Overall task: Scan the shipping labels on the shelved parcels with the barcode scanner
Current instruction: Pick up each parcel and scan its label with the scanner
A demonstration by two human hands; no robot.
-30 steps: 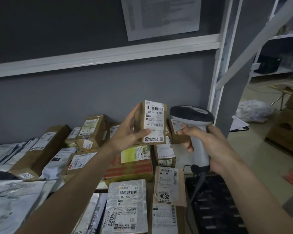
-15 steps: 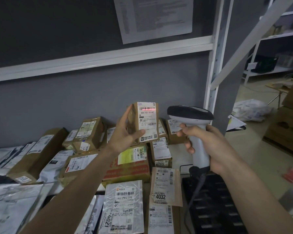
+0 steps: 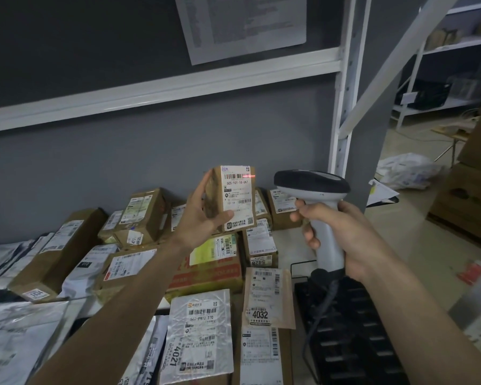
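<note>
Head view: a person stands at a parcel shelf (image 3: 285, 247), one hand lifting a box, the other aiming a scanner.
Left hand: the left hand (image 3: 199, 215) grips a small cardboard parcel (image 3: 232, 198), thumb across the lower front and fingers behind, raised clear of the pile.
Why held so: the white shipping label (image 3: 238, 200) is turned upright toward the scanner and the camera, likely so the top barcode faces the beam squarely.
Right hand: the right hand (image 3: 342, 237) is wrapped round the grip of the barcode scanner (image 3: 314, 201), index finger at the trigger side; its dark head points left at the parcel, near it but not touching.
Beam: a short red scan line (image 3: 251, 176) sits at the right end of the top barcode and spills just past the label edge, so the aim looks slightly off to the right.
Cable: the scanner's cord (image 3: 321, 309) hangs down over a black crate (image 3: 353, 340).
Remaining parcels: cartons and grey mailer bags (image 3: 200, 337) lie label-up across the shelf, among them one marked 4032 (image 3: 263, 297).
Change from half a second ago: the red line then lay across the middle of the barcode; now it has drifted to the right edge, while both grips look unchanged.
</note>
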